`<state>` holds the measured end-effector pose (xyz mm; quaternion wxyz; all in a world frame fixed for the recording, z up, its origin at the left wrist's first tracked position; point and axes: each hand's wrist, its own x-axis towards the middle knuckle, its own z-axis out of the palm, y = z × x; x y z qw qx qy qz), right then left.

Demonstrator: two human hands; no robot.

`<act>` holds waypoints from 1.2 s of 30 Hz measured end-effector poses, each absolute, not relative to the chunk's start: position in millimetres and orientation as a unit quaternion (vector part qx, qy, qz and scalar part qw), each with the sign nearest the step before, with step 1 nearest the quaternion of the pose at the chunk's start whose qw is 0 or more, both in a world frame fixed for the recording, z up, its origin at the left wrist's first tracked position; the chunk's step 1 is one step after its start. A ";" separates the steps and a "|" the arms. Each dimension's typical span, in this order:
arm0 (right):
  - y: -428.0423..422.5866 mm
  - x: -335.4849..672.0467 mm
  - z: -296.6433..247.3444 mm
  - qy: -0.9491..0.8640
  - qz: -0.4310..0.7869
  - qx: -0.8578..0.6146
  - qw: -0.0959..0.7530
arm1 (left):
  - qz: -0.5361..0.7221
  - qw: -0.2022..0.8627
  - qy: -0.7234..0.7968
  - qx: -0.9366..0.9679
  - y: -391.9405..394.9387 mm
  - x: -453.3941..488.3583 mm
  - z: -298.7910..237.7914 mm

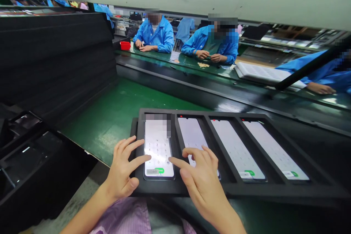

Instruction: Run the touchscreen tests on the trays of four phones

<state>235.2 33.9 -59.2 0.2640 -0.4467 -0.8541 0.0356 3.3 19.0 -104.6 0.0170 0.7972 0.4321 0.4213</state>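
A black tray [192, 188] with several slots lies on the green belt in front of me, a lit phone in each slot. The leftmost phone [158, 146] shows a dial pad. My left hand [123, 172] rests on the tray's left edge, fingers spread, index finger touching the left side of that phone. My right hand [199, 175] lies over the second phone [193, 135], fingers apart, index fingertip on the lower right of the dial-pad screen. Neither hand holds anything.
Two more lit phones [237, 148] [275, 150] fill the right slots. A tall stack of black trays [55, 55] stands at the left, with more black trays [30, 153] near my left arm. Across the belt sit workers in blue coats [156, 34], beside a red bin [125, 45].
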 end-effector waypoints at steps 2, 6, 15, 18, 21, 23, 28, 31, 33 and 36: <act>34.0 233.2 -58.2 -0.867 0.033 -0.437 0.237 | 0.418 0.019 0.433 0.799 19.1 3.7 -103.4; 34.3 222.1 -57.6 -0.871 0.020 -0.428 0.239 | 0.415 0.025 0.437 0.798 19.9 3.9 -103.8; 32.5 226.7 -58.5 -0.863 0.013 -0.442 0.243 | 0.348 0.052 0.452 0.820 22.7 1.6 -100.5; 30.7 228.5 -61.6 -0.847 0.038 -0.459 0.265 | 0.346 0.040 0.451 0.822 23.6 0.7 -98.9; 31.5 228.3 -63.4 -0.844 0.050 -0.466 0.261 | 0.351 0.029 0.451 0.820 24.0 0.4 -99.0; 32.7 229.2 -63.4 -0.854 0.051 -0.456 0.246 | 0.359 0.021 0.448 0.818 23.8 0.4 -99.7; 32.2 230.3 -63.2 -0.838 0.069 -0.464 0.278 | 0.375 0.001 0.434 0.819 22.2 0.8 -101.8; 30.4 228.4 -63.4 -0.831 0.079 -0.470 0.287 | 0.379 0.000 0.430 0.820 21.5 1.1 -102.4; 29.7 227.6 -63.4 -0.830 0.082 -0.471 0.288 | 0.381 0.001 0.428 0.820 21.7 1.1 -102.5; 29.9 228.2 -63.5 -0.830 0.087 -0.472 0.286 | 0.383 0.001 0.425 0.820 22.4 0.5 -102.6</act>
